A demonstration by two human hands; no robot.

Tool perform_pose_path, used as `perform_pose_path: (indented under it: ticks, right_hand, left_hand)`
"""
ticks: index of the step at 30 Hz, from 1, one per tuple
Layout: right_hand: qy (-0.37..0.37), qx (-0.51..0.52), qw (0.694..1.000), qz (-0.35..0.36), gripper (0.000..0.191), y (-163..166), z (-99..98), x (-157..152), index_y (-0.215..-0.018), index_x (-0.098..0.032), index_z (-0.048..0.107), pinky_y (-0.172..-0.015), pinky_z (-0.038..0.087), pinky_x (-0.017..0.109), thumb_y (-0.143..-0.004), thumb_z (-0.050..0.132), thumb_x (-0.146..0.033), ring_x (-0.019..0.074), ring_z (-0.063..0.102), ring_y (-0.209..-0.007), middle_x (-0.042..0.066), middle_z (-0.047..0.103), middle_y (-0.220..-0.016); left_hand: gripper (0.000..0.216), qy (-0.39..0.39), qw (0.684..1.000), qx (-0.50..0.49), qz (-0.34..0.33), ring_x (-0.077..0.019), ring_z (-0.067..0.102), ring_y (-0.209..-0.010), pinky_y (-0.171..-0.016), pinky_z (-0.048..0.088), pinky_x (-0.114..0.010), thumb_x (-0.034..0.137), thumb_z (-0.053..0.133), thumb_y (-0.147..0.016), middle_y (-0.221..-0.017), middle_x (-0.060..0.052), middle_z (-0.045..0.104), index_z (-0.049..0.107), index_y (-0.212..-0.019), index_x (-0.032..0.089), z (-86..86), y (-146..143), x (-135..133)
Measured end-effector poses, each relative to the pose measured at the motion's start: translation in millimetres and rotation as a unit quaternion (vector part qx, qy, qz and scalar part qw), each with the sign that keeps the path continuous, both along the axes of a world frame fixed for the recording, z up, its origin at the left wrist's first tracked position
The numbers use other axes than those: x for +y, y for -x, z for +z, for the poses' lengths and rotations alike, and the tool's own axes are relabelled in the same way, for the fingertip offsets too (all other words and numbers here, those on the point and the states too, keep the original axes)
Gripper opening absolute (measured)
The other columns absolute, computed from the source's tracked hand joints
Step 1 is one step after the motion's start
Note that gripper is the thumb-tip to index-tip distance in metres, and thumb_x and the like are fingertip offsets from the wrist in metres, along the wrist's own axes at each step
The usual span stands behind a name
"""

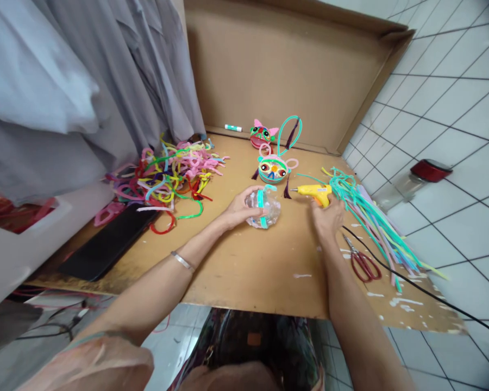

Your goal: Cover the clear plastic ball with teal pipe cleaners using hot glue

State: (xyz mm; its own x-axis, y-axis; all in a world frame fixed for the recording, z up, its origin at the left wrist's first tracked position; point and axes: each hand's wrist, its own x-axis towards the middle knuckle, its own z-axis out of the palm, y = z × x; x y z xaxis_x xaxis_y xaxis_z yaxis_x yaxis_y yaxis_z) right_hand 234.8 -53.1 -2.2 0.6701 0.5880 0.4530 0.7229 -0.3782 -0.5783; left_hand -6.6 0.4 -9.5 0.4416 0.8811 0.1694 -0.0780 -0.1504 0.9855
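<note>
left hand (pixel 241 208), right hand (pixel 328 218) (both curled)

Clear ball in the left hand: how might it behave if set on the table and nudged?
The clear ball would probably roll, since its outline is rounded. It is likely light for its size: it looks see-through and perhaps hollow. The turquoise band around it might make the roll uneven.

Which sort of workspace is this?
Likely a small handicraft corner, at home or in a workshop; I can't tell which. Signs: a yellow glue gun in the right hand, a heap of colorful pipe cleaners, and two decorated animal heads on the table.
</note>
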Motion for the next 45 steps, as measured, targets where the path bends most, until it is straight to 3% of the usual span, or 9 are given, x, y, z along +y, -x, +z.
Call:
perform_pose_path:
  ticks: [6,11,14,16,19,23,29,34,45]
  right_hand:
    - [0.108,-0.041,0.992,-0.054,0.05,-12,-11.9,0,-0.125,-0.011,0.058,-0.098,0.038,0.049,-0.083,0.055,-0.037,0.0337,0.055,-0.115,0.02,0.06,-0.123]
    - [0.146,-0.088,0.984,-0.048,0.044,-15,-17.4,4,-0.121,-0.009,0.058,-0.094,0.037,0.05,-0.087,0.051,-0.036,0.0361,0.052,-0.117,0.024,0.059,-0.121]
    - [0.094,-0.129,0.987,-0.01,0.044,-8,-15.1,8,-0.12,-0.01,0.058,-0.095,0.035,0.052,-0.086,0.052,-0.035,0.0375,0.05,-0.118,0.024,0.057,-0.123]
    - [0.011,-0.158,0.984,0.078,0.043,6,-8.1,10,-0.122,-0.013,0.057,-0.096,0.035,0.052,-0.086,0.051,-0.035,0.0347,0.051,-0.117,0.021,0.059,-0.122]
    - [-0.111,-0.18,0.949,0.234,0.042,40,11.5,9,-0.122,-0.017,0.057,-0.096,0.038,0.046,-0.087,0.051,-0.039,0.0287,0.058,-0.108,0.014,0.066,-0.112]
    - [-0.207,-0.171,0.9,0.342,0.041,87,43.4,3,-0.123,-0.021,0.059,-0.094,0.042,0.044,-0.086,0.056,-0.04,0.026,0.062,-0.104,0.01,0.068,-0.108]
    - [-0.22,-0.056,0.896,0.381,0.023,102,57.0,2,-0.092,-0.023,0.07,-0.088,0.049,0.039,-0.093,0.051,-0.037,0.0216,0.068,-0.094,0.005,0.075,-0.094]
    - [-0.222,0.05,0.883,0.41,0.019,95,47.7,-6,-0.093,-0.023,0.073,-0.086,0.053,0.037,-0.089,0.06,-0.036,0.0207,0.072,-0.09,0.004,0.077,-0.093]
    - [-0.223,0.104,0.867,0.433,0.006,91,27.2,-20,-0.082,-0.024,0.07,-0.091,0.056,0.04,-0.083,0.066,-0.027,0.0207,0.074,-0.094,0.002,0.079,-0.094]
  left_hand:
    - [0.081,0.002,1.0,0.016,0.017,-0.0194,0.06,-0.091,-0.082,0.051,-0.029,0.04,0.082,-0.052,-0.108,-0.006,0.064,0.057,-0.126,0.016,3.6,-3,-6]
    - [0.079,-0.01,0.999,0.02,0.043,-0.019,0.06,-0.088,-0.081,0.05,-0.029,0.041,0.081,-0.052,-0.097,-0.004,0.065,0.058,-0.124,0.014,5.3,-2,-3]
    - [0.079,-0.003,0.998,0.01,0.068,-0.0173,0.059,-0.084,-0.078,0.05,-0.028,0.041,0.08,-0.053,-0.091,-0.002,0.064,0.057,-0.124,0.015,3.7,-1,2]
    - [0.077,-0.002,0.997,-0.001,0.075,-0.0165,0.06,-0.082,-0.077,0.051,-0.028,0.04,0.08,-0.054,-0.09,-0.001,0.064,0.057,-0.123,0.016,2.2,-1,4]
    - [0.073,-0.003,0.997,-0.015,0.082,-0.0158,0.061,-0.081,-0.076,0.051,-0.027,0.037,0.081,-0.055,-0.091,-0.001,0.066,0.058,-0.122,0.017,0.9,-2,4]
    - [0.069,0.004,0.997,-0.037,0.069,-0.0145,0.062,-0.081,-0.08,0.051,-0.026,0.03,0.081,-0.054,-0.092,-0.001,0.067,0.059,-0.118,0.015,2.7,-4,4]
    - [0.065,0.0,0.997,-0.02,0.071,-0.0132,0.061,-0.078,-0.079,0.05,-0.026,0.025,0.079,-0.056,-0.09,-0.001,0.066,0.06,-0.117,0.015,6.7,-4,3]
    - [0.069,-0.006,0.998,-0.002,0.057,-0.0137,0.06,-0.077,-0.076,0.05,-0.026,0.029,0.079,-0.055,-0.09,0.0,0.065,0.06,-0.12,0.016,7.1,-3,0]
    - [0.074,0.014,0.999,0.012,0.047,-0.0138,0.061,-0.077,-0.074,0.051,-0.025,0.03,0.079,-0.053,-0.093,-0.003,0.068,0.058,-0.121,0.013,13.9,-2,-5]
